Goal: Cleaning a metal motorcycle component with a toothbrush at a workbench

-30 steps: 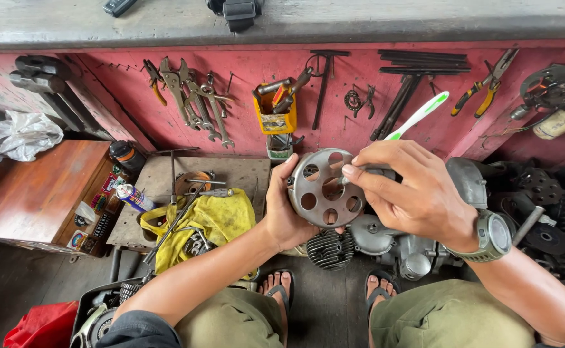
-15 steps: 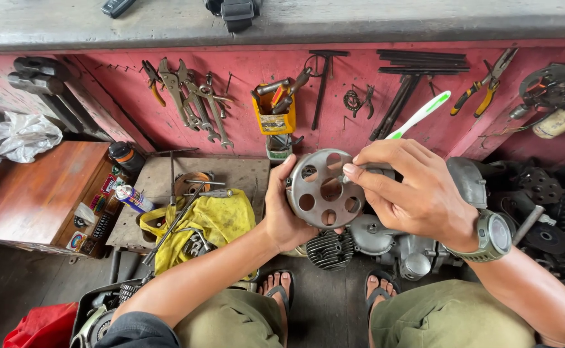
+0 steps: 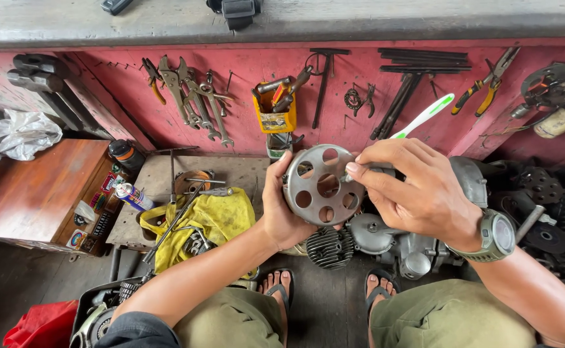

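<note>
Head view: the left hand (image 3: 281, 212) is gripping the round holed metal disc (image 3: 323, 185) by its edge. The right hand (image 3: 418, 190) is pinching a white-green toothbrush (image 3: 424, 116) against the disc's far rim.

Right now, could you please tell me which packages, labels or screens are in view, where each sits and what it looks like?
Spray can: lying by the wooden cabinet, white with coloured label.
Stickers: on the wooden cabinet's side, small and multicoloured.
Yellow box: hung on the red wall, holding tools.
Wristwatch: on the right wrist, round pale face.
</note>
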